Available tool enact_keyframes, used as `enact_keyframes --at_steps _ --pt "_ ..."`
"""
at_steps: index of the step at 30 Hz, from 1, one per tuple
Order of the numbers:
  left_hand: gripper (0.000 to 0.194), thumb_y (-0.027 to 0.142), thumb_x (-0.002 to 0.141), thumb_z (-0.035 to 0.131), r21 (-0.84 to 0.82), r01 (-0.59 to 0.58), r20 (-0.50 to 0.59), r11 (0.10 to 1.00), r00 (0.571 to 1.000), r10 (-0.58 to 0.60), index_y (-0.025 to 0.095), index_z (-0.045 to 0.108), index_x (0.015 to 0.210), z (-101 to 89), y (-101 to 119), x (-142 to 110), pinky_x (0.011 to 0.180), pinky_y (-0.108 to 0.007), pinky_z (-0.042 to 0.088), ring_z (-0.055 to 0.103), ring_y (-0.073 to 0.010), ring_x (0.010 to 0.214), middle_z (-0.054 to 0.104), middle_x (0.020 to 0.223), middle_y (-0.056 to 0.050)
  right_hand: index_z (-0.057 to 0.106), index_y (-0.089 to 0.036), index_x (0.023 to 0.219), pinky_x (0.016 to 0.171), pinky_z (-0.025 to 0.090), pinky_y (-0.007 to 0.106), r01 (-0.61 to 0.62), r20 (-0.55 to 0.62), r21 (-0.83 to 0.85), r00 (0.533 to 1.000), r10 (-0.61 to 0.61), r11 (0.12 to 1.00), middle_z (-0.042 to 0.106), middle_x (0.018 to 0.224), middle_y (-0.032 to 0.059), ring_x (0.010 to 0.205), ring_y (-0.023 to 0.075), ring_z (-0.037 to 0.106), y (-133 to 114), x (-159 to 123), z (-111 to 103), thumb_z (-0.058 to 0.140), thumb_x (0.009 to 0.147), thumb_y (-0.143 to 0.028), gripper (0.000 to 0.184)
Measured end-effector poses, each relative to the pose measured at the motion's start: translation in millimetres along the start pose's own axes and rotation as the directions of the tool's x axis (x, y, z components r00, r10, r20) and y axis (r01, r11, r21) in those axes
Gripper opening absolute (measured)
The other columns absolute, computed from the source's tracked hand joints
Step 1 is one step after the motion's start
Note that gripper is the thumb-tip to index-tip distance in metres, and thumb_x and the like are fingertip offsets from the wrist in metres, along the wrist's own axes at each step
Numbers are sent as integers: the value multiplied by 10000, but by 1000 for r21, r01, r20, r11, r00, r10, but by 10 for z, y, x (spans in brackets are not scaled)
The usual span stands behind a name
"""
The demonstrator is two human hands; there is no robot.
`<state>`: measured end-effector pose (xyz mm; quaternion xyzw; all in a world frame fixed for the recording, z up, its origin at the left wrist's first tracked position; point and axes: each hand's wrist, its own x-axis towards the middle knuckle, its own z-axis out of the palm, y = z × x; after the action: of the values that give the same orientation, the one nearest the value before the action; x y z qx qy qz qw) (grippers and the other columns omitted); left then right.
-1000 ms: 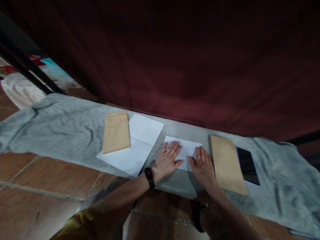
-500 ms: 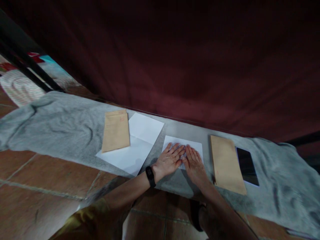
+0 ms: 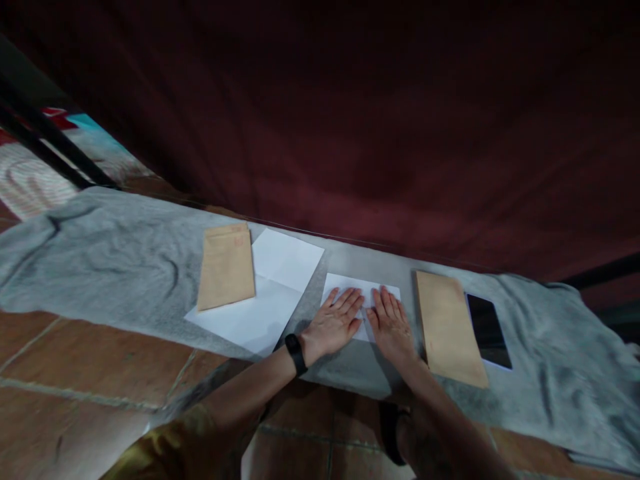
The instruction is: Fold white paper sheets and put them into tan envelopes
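A small folded white paper [image 3: 361, 288] lies on the grey cloth [image 3: 115, 253] in front of me. My left hand [image 3: 334, 323], with a black band at the wrist, lies flat on the paper's left half, fingers stretched out. My right hand [image 3: 393, 324] lies flat on its right half, fingers together and extended, next to the left hand. Neither hand grips anything.
A brown envelope [image 3: 226, 274] rests on a larger white sheet [image 3: 270, 293] to the left. Another brown envelope [image 3: 447, 326] and a dark phone [image 3: 487, 329] lie to the right. A dark red curtain [image 3: 350, 133] hangs behind; tiled floor [image 3: 75, 393] is below.
My right hand slid left across the folded paper until it lay beside my left hand. Both hands stay flat on it.
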<state>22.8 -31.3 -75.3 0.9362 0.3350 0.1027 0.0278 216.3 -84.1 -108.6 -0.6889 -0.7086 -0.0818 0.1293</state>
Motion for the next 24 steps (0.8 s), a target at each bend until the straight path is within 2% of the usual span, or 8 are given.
enact_keyframes --at_steps 4,9,14,18,20,24 --pt "540 396 1076 277 4 64 -23 998 998 -64 157 404 1543 52 -46 49 1273 -443 174 296 -203 1529 370 1633 -99 380 -115 1566 1198 286 502 -14 -29 -16 1000 13 1000 316 1640 183 1486 310 362 4 16 -5 297 1080 -398 569" --pt "578 432 1065 288 34 201 -77 979 977 -198 107 429 1522 66 -119 88 1253 -440 246 306 -246 1526 365 1627 -146 405 -123 1552 1175 322 510 -62 -95 -44 994 58 997 364 1616 204 1474 328 378 43 7 -1 322 1080 -397 552" --pt "611 400 1050 289 68 290 -143 955 950 -278 25 406 1518 79 -207 94 1243 -459 271 316 -285 1519 387 1598 -210 322 -48 1573 1153 367 514 -106 -126 -45 987 100 993 409 1574 256 1433 356 436 97 -33 -6 333 1073 -450 642" --pt "624 376 1041 294 71 347 -199 935 924 -328 1 356 1536 39 -204 123 1243 -497 267 330 -307 1510 424 1566 -237 251 -6 1589 1162 373 521 -129 -154 -27 980 124 991 405 1565 278 1439 364 433 107 -60 -58 342 1075 -411 660" --pt "610 349 1037 311 56 308 -220 950 932 -289 26 328 1555 12 -113 130 1249 -502 259 308 -296 1519 407 1583 -219 210 -33 1607 1164 371 540 -110 -168 17 979 112 994 398 1577 259 1457 353 411 78 -45 -85 310 1082 -385 640" --pt "567 343 1042 352 -5 71 -147 997 987 -71 71 379 1538 1 191 81 1267 -483 239 279 -250 1535 394 1606 -166 221 -118 1620 1191 364 502 -20 -97 164 995 36 986 374 1620 169 1500 279 351 -73 38 -86 211 1093 -392 594"
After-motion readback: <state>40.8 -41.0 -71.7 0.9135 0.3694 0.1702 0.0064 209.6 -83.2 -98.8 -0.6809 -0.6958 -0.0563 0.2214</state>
